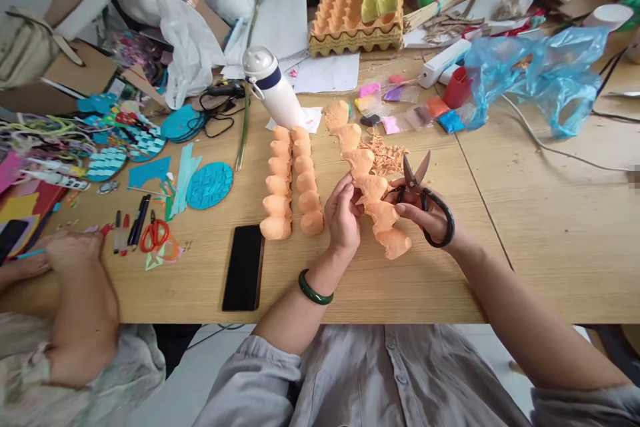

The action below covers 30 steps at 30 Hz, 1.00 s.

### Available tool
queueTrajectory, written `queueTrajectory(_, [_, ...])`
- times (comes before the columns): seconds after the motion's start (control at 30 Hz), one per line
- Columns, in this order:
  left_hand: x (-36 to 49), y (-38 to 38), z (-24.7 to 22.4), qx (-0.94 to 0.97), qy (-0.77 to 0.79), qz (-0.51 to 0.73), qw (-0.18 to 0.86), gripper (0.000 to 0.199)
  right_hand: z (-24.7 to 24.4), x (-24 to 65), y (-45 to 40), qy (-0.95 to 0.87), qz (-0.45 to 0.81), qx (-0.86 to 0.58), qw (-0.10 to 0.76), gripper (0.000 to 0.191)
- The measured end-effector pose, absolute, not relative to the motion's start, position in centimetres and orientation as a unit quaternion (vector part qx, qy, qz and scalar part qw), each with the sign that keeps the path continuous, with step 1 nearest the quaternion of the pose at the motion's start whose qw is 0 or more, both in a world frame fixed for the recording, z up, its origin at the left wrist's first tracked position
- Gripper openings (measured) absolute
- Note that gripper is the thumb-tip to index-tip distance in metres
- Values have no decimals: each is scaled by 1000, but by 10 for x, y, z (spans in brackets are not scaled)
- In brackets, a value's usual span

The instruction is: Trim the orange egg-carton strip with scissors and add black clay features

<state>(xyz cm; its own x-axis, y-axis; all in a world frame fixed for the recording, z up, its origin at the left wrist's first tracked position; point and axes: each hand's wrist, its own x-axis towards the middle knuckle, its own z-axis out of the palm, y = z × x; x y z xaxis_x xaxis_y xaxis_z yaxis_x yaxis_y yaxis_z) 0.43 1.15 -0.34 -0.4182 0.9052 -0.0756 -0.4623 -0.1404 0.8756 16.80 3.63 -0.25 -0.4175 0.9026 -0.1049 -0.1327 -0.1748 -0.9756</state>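
Observation:
An orange egg carton strip (pixel 373 188), a single row of several cups with ragged edges, is held up at a slant over the table. My left hand (pixel 345 217) grips its left side near the middle, thumb and fingers closed on it. Black-handled scissors (pixel 413 177) hang in my right hand (pixel 425 215), blades apart and pointing away from me. The thumb of that hand also touches the strip's right edge. Two trimmed egg carton strips, one on the left (pixel 278 180) and one beside it (pixel 307 180), lie parallel on the table. Orange scraps (pixel 385 152) are piled behind my hands.
A black phone (pixel 243 268) lies near the front edge. Behind the strips stands a white bottle (pixel 273 83), with stacked egg trays (pixel 350 17) farther back. Small coloured packets (pixel 400 107) and a blue plastic bag (pixel 540 73) are at right. A co-worker's arm (pixel 83 300) rests at left.

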Motion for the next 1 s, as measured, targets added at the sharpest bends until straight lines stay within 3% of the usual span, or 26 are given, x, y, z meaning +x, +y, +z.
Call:
queueTrajectory(0.4, [4,6,-1,296,419,692,508,33,-15,172,37,-463,748,-332,342,54])
queueTrajectory(0.6, [1,7,-5,289,455,685,490,17,-18,173,36,-467,746,-316,354,56])
queueTrajectory(1.0, [7,-1,11,312,412,650,557,63,-26,169,34,-484,719,-310,390,56])
